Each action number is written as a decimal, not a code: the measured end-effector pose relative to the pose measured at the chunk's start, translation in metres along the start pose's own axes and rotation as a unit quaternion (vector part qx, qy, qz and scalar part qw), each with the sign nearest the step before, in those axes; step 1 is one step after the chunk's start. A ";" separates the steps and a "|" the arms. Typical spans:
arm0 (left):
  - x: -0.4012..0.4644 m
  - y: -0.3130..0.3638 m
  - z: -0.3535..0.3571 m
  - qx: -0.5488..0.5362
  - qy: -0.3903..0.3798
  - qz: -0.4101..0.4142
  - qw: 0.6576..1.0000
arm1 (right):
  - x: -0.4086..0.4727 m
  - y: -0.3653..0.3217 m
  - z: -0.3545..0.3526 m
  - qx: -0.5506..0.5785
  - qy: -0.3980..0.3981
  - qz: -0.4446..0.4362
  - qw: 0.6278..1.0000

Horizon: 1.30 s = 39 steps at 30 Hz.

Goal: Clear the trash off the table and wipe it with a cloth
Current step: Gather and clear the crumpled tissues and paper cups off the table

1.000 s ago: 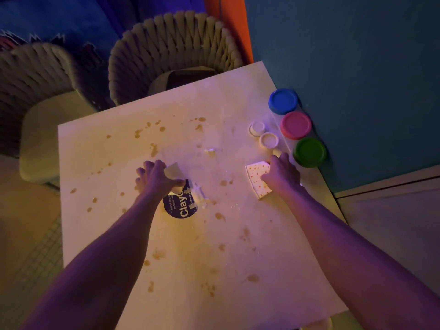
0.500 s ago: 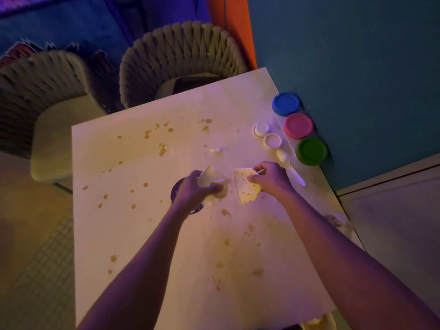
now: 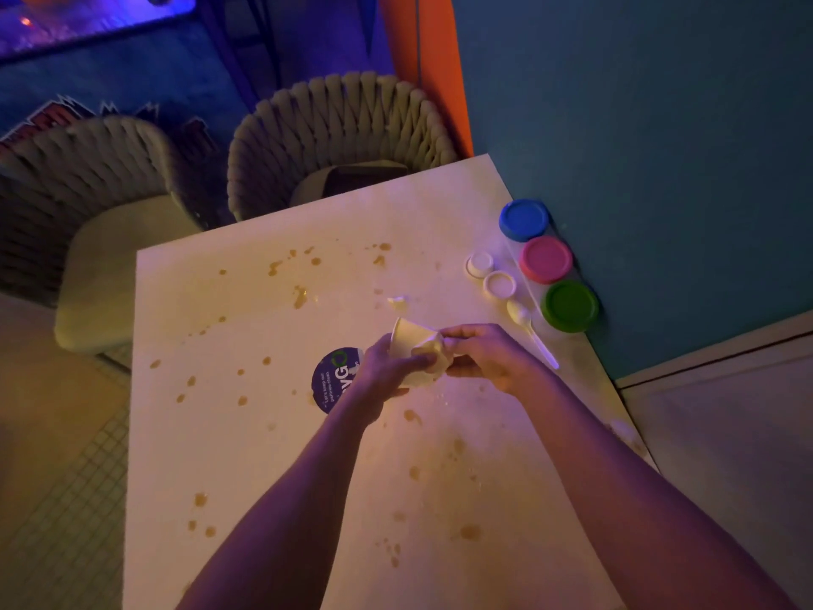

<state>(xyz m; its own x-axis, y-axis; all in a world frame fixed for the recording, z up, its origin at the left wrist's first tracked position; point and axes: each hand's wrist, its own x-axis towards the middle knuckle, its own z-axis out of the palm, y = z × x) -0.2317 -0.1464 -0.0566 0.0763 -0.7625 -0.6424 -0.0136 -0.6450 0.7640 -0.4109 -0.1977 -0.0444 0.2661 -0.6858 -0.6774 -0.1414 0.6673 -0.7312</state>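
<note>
Head view: the table (image 3: 272, 433) fills the middle of the frame as a pale square, its far edge running from middle left up to a corner at upper centre, its right edge slanting down along the teal wall (image 3: 660, 125). Brown stains (image 3: 300, 297) dot most of the top. Bare room lies across the left half and the lower centre of the top; the right edge is crowded. There, a blue tub (image 3: 523, 218), a pink tub (image 3: 546, 259) and a green tub (image 3: 570, 306) stand in a row against the wall, with two white caps (image 3: 499, 285) just beside them and a white spoon (image 3: 530, 330) below the caps. A small scrap (image 3: 397, 300) lies above the hands. A round dark sticker (image 3: 331, 378) sits at centre, partly under the left wrist. Two woven chairs (image 3: 338, 125) stand past the far edge, upper left and upper centre.

Both forearms reach in from the bottom of the frame and meet at centre, above the table. The left hand (image 3: 382, 367) curls its grip round a paper cup (image 3: 409, 343), which is tilted with its mouth toward the upper left. The right hand (image 3: 479, 356) has its fingers bent, pinching crumpled paper (image 3: 433, 352) against the cup's base end.
</note>
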 end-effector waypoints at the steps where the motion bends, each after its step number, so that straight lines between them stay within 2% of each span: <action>1: 0.001 0.000 0.001 -0.010 0.008 0.002 1.000 | 0.003 -0.003 -0.001 -0.021 0.011 -0.002 1.000; 4: 0.009 0.002 0.002 -0.014 0.040 0.022 0.999 | 0.023 -0.016 -0.008 -0.144 0.121 -0.060 0.980; 6: 0.015 0.004 0.002 0.000 0.054 0.027 0.998 | 0.037 -0.029 -0.015 -0.266 0.193 -0.111 0.938; 8: 0.020 0.007 0.002 0.012 0.060 0.035 0.997 | 0.049 -0.041 -0.022 -0.344 0.222 -0.127 0.903; 15: 0.038 0.011 -0.003 0.061 0.069 0.051 0.994 | 0.090 -0.063 -0.030 -0.457 0.222 -0.152 0.848; 23: 0.044 0.005 -0.014 0.099 0.077 0.054 0.991 | 0.120 -0.058 -0.028 -0.571 0.213 -0.095 0.787; 29: 0.049 -0.002 -0.014 0.104 0.078 0.038 0.991 | 0.117 -0.042 -0.013 -0.632 0.199 -0.139 0.736; 32: 0.052 -0.001 -0.013 0.106 0.080 0.039 0.990 | 0.115 -0.040 -0.003 -0.630 0.199 -0.171 0.731; 39: 0.052 -0.001 -0.011 0.090 0.079 0.044 0.992 | 0.090 -0.049 -0.017 -0.564 0.259 -0.196 0.759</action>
<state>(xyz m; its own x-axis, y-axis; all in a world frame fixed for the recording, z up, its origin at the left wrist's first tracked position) -0.2170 -0.1855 -0.0901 0.2222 -0.8083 -0.5452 -0.2032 -0.5853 0.7849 -0.3960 -0.2966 -0.0710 0.1287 -0.9847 -0.1175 -0.9530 -0.0901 -0.2894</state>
